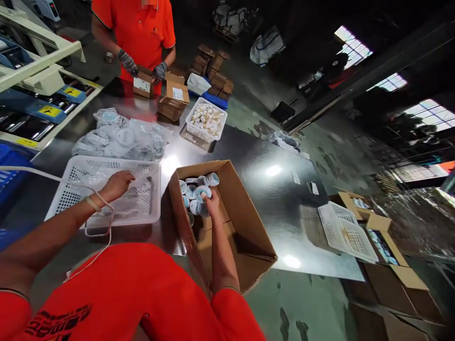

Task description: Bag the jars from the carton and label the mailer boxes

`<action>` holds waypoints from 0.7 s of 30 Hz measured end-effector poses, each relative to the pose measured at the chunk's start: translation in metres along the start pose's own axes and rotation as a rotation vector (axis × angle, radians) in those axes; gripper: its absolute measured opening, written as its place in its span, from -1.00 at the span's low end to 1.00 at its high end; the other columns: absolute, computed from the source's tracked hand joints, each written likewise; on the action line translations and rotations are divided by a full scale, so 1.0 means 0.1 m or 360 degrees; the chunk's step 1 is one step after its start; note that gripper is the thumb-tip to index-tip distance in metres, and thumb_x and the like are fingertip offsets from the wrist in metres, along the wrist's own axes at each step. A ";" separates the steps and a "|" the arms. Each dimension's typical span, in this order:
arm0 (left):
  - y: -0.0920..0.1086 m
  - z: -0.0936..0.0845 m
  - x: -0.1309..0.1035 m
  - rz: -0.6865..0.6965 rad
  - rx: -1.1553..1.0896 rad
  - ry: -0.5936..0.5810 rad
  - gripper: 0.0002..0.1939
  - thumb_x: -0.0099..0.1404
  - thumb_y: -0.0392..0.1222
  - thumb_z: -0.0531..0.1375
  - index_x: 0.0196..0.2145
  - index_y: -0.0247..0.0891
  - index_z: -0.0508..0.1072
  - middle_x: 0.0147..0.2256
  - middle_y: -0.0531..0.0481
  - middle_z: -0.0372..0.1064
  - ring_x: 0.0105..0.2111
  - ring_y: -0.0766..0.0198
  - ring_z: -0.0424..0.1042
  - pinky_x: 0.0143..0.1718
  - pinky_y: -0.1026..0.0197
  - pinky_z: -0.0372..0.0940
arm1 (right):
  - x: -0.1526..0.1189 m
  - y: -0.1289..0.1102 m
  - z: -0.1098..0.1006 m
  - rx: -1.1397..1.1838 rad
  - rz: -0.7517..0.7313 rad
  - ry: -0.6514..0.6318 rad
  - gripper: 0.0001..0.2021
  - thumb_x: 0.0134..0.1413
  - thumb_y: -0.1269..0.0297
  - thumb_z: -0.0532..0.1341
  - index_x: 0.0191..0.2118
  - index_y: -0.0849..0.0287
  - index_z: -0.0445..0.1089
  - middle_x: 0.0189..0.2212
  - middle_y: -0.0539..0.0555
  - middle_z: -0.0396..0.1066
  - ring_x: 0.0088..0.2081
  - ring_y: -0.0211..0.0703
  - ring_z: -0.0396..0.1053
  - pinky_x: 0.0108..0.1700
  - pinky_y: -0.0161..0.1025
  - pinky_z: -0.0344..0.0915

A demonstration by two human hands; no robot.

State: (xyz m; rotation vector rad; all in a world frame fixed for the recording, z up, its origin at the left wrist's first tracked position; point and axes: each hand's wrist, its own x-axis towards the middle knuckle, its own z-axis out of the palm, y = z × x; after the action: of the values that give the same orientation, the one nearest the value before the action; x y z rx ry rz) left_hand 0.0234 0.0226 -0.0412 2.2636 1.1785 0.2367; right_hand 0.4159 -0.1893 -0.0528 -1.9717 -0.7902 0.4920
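Presently gripping a round, white-and-pale-blue lidded jar (203, 193) in the right hand (213, 204), with fingers closed around its edge. Holding it inside an open, brown cardboard box (249, 213), above similar white-lidded jars (195, 206) clustered towards the far left end. Hovering the left hand (119, 183), fingers loosely curled, over a shallow, white perforated plastic basket (156, 189) containing clear film (142, 192); not telling from this view whether holding any film. Resting box and basket side by side on a shiny, dark metal desk (249, 156). Judging the held jar light and stiff, probably slippery on its smooth surface, possibly liable to lid scuffing or cracking if dropped. Recommending holding around the side wall, just below the lid, with moderate pressure.
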 end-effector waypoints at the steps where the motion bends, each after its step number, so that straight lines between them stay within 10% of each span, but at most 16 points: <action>1: 0.03 0.00 -0.01 -0.0001 0.0021 -0.0006 -0.65 0.15 -0.26 0.19 -0.14 -0.25 0.67 0.02 -0.30 0.66 -0.01 -0.15 0.66 0.11 -0.06 0.52 | -0.02 -0.16 0.07 -0.0020 -0.0039 -0.0045 -0.73 0.03 0.08 0.28 -0.19 0.08 0.34 -0.29 0.05 0.49 -0.16 -0.04 0.42 0.01 -0.13 0.51; 5: 0.17 -0.02 -0.10 0.0079 -0.0050 -0.0050 -0.40 0.15 -0.27 0.19 0.14 -0.26 0.67 0.25 -0.28 0.55 -0.09 -0.03 0.67 -0.05 0.01 0.54 | -0.28 -0.88 0.58 0.0253 -0.0266 -0.0319 -0.67 0.25 0.07 0.24 0.07 0.02 0.27 0.02 0.17 0.52 0.08 0.03 0.52 0.14 -0.08 0.54; 11: 0.30 -0.12 -0.21 0.0163 -0.0449 0.0036 -0.72 0.31 -0.05 0.22 -0.24 -0.25 0.68 -0.23 -0.18 0.63 -0.21 -0.04 0.61 -0.10 0.03 0.52 | -0.70 -1.36 1.50 0.0855 -0.0235 -0.1151 -0.55 0.20 0.05 0.45 0.00 -0.04 0.22 0.05 0.06 0.50 -0.15 -0.10 0.55 -0.19 -0.17 0.62; 16: 0.23 -0.23 -0.27 0.0083 -0.0410 0.0122 -0.50 0.12 -0.18 0.23 -0.01 -0.28 0.74 -0.01 -0.21 0.67 0.02 -0.14 0.65 0.15 -0.05 0.54 | -0.75 -1.49 1.51 -0.0140 -0.0534 -0.1141 -0.75 0.37 0.24 0.39 0.05 0.08 0.37 -0.13 0.04 0.53 -0.17 -0.10 0.50 -0.09 -0.20 0.55; 21: 0.26 -0.26 -0.13 -0.0015 -0.0338 0.0150 -0.34 0.08 -0.36 0.18 0.12 -0.27 0.75 0.26 -0.24 0.60 0.27 -0.15 0.58 0.41 -0.09 0.44 | -0.86 -1.85 1.58 -0.1049 -0.0620 -0.1007 -0.64 0.55 0.13 0.32 0.32 0.06 0.45 0.27 0.30 0.49 -0.04 0.08 0.61 0.02 -0.04 0.54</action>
State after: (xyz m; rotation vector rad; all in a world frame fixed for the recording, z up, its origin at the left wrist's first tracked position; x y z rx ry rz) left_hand 0.0229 0.0108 -0.0040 2.0803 1.1532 0.4479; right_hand 0.1955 -0.0848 0.0327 -2.1683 -1.8879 0.6867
